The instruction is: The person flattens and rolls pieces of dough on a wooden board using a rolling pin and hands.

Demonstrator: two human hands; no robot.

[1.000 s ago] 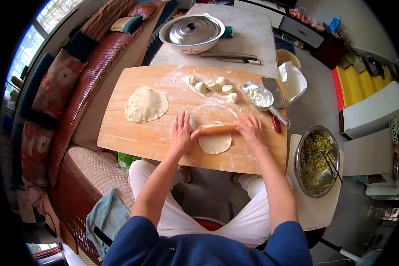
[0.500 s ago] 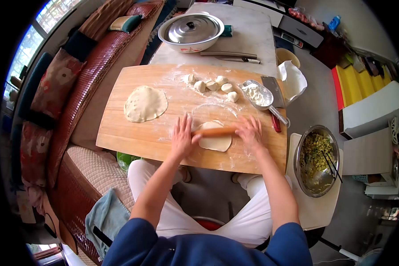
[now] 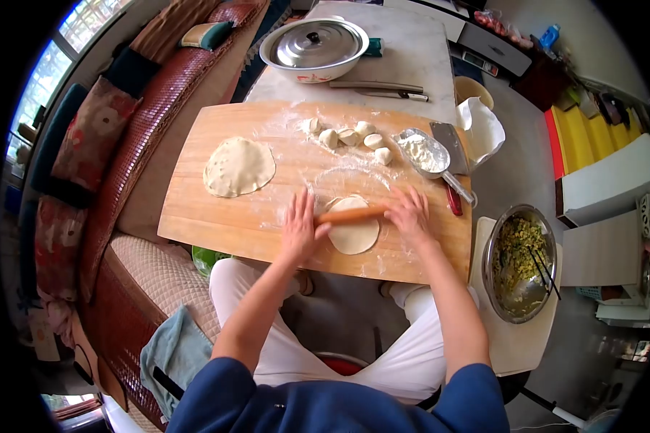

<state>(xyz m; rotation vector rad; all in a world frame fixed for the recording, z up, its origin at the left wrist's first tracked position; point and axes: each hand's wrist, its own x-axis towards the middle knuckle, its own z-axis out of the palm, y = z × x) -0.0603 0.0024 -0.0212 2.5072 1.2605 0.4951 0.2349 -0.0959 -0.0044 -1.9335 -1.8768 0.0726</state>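
A wooden rolling pin (image 3: 352,214) lies across a thin round dough sheet (image 3: 354,234) on the floured board (image 3: 217,216). My left hand (image 3: 300,225) rests at the pin's left end, and my right hand (image 3: 410,216) at its right end. Both have their fingers stretched out, with palms or thumbs against the pin. Further left on the board lies a larger round of dough (image 3: 239,167). Several small dough pieces (image 3: 349,136) sit in flour beyond the pin. Beside them is a metal scoop of flour (image 3: 424,152).
A cleaver (image 3: 451,148) lies at the board's right edge. Behind the board stand a lidded basin (image 3: 314,50) and a knife (image 3: 391,94). To the right, a metal bowl (image 3: 519,263) holds a chopped green-yellow mixture and chopsticks. A sofa (image 3: 133,155) runs along the left.
The pin has shifted slightly over the dough sheet, with both hands staying at its ends. The dough sheet's outline looks slightly different. The whole view has shifted a little.
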